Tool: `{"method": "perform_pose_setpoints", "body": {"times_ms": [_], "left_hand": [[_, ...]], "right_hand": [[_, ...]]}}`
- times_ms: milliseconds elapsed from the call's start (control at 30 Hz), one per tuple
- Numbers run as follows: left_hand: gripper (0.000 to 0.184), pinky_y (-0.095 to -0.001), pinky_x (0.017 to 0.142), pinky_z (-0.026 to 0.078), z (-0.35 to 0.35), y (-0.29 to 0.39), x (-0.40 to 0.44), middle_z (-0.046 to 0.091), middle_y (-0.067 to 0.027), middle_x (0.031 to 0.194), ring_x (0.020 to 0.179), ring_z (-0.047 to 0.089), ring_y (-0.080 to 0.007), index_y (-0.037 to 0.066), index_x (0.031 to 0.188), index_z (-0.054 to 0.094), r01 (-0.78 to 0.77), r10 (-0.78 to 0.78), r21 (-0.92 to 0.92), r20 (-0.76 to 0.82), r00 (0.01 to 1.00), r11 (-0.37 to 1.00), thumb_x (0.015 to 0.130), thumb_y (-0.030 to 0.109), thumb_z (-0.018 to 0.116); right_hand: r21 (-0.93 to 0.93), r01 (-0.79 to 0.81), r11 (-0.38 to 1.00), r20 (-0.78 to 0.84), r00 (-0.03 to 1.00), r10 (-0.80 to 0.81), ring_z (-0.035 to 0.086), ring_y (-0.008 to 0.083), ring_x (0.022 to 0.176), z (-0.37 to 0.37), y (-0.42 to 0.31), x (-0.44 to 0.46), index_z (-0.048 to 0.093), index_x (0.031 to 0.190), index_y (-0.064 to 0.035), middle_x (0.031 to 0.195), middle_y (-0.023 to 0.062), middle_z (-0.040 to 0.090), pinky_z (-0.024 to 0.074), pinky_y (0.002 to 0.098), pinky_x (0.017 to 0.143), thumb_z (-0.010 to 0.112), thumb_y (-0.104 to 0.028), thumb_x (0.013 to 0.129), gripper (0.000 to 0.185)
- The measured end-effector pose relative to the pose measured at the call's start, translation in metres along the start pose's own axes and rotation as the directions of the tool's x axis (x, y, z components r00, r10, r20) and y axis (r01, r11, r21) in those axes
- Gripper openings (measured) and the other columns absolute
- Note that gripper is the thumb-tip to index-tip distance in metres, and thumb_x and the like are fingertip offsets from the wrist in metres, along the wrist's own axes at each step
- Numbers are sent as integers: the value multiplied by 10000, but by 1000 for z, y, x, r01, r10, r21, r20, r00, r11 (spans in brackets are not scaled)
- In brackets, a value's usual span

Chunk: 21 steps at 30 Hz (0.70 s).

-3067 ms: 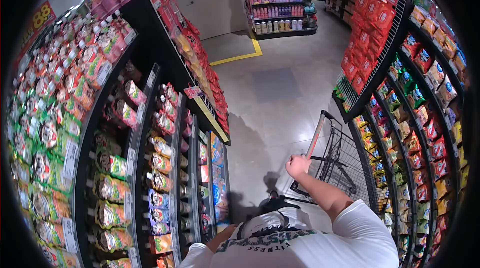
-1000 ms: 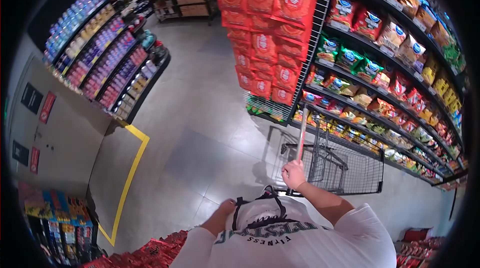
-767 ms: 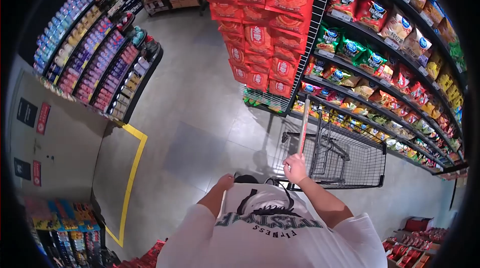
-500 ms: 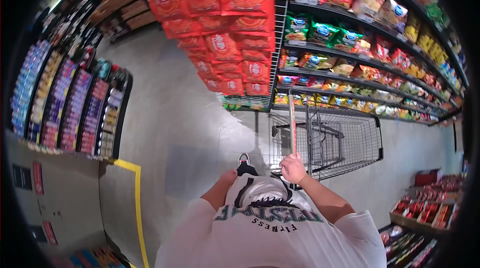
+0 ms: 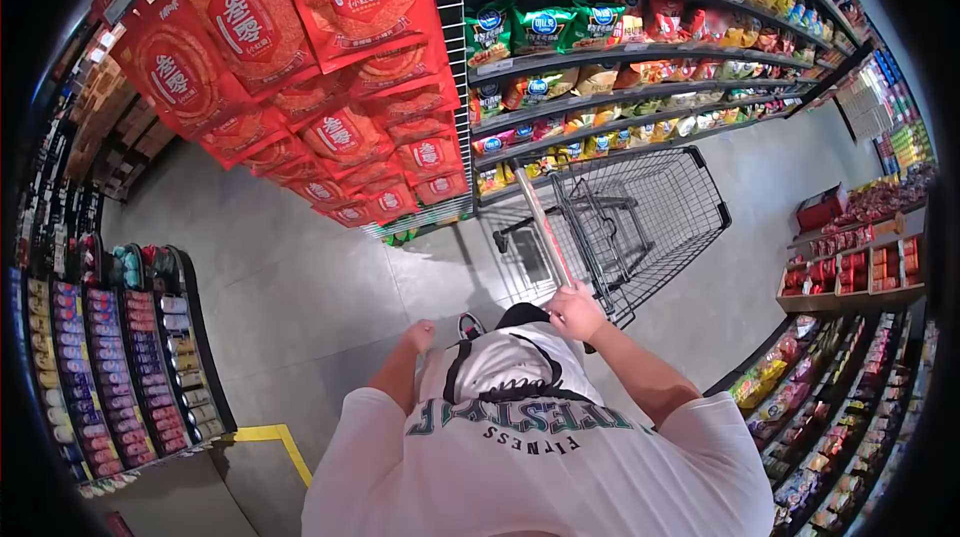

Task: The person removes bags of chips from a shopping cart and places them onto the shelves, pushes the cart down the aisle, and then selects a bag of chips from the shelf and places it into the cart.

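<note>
My right hand point(image 5: 577, 312) is wrapped round the near end of the handlebar of a black wire shopping cart point(image 5: 668, 222). The cart stands ahead and to the right, its basket pointing to the right. My left hand point(image 5: 421, 336) hangs beside my body, fingers curled in, touching neither the cart nor the shelves. I see nothing in that hand. Closest to it, ahead on the left, red snack bags point(image 5: 340, 140) hang in rows on a wire rack.
Beyond the cart, shelves point(image 5: 640, 67) carry many bagged snacks. At the left stands a rack of bottles and cans point(image 5: 120, 367). More snack shelves point(image 5: 840, 417) and a wooden bin of red packs point(image 5: 855, 272) line the right. Yellow tape point(image 5: 285, 437) marks the grey floor point(image 5: 320, 307).
My view has turned right and come nearer to the hanging red bags, which have shifted left and grown larger. The cart appears more slanted. My right hand keeps its grip on the handlebar.
</note>
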<state>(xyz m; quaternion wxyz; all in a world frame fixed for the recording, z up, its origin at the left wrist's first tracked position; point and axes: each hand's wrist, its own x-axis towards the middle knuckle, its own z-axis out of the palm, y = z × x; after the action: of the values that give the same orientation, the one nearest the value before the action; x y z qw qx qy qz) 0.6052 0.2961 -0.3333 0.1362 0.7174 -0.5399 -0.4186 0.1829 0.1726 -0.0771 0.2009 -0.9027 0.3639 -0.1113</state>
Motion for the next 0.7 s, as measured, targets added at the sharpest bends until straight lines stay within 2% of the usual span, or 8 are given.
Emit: {"method": "perform_pose_setpoints", "body": {"times_ms": [100,167,200,267,367,467,567,700], "left_hand": [[371,-445,864,509,-20,32,6,677,-224,1029,973,655,-366,24,1056,651,29,-43,42,362,931,999,922,353,543],[315,-430,824,516,-16,43,6,673,-227,976,907,652,-362,33,1031,652,-76,31,148,286,958,986,914,309,553],[297,-428,813,515,-4,22,14,670,-223,960,890,647,-365,42,1029,652,-6,67,-181,331,941,983,908,295,555],[264,-423,792,514,29,-23,38,664,-216,926,856,636,-371,59,1026,652,182,176,-731,384,906,657,895,268,558],[229,-441,760,511,-21,35,8,647,-220,885,824,630,-386,78,1001,662,-180,187,-58,185,965,982,875,243,564],[230,-458,737,510,-41,27,8,643,-222,871,816,630,-401,69,948,668,-112,84,61,353,932,992,878,253,549],[224,-420,713,497,-47,12,0,643,-185,797,751,621,-316,59,950,666,-95,67,83,294,953,992,901,248,556],[294,-497,781,503,-53,8,-4,655,-252,934,882,633,-426,48,931,671,-139,56,181,397,916,974,873,295,522]], "right_hand": [[-69,13,998,26,1000,-11,586,206,911,-1,8,2,628,773,-130,796,13,608,392,512,963,656,-159,751,46],[-88,-8,996,20,1000,9,585,196,918,-4,13,1,625,759,-138,804,2,605,389,507,971,668,-183,747,64],[-97,-12,995,33,999,16,584,194,926,-7,16,1,627,764,-140,813,2,609,387,501,973,664,-187,755,61],[-148,-25,989,58,998,34,581,189,939,-11,19,-1,632,775,-143,831,1,616,386,492,974,655,-191,769,54],[-245,-40,969,73,996,60,578,184,950,-14,26,-8,639,791,-145,848,-2,622,387,485,971,639,-189,788,44],[-302,-61,951,105,990,97,570,182,955,-17,32,-15,646,807,-143,857,-8,619,384,484,974,632,-193,799,52],[-372,-41,927,142,985,100,561,182,971,-21,37,-25,651,814,-146,869,-13,617,382,485,978,638,-205,797,63],[-384,-47,922,152,982,114,551,185,989,-22,39,-33,665,820,-149,871,-11,610,382,490,983,625,-169,772,66]]}}
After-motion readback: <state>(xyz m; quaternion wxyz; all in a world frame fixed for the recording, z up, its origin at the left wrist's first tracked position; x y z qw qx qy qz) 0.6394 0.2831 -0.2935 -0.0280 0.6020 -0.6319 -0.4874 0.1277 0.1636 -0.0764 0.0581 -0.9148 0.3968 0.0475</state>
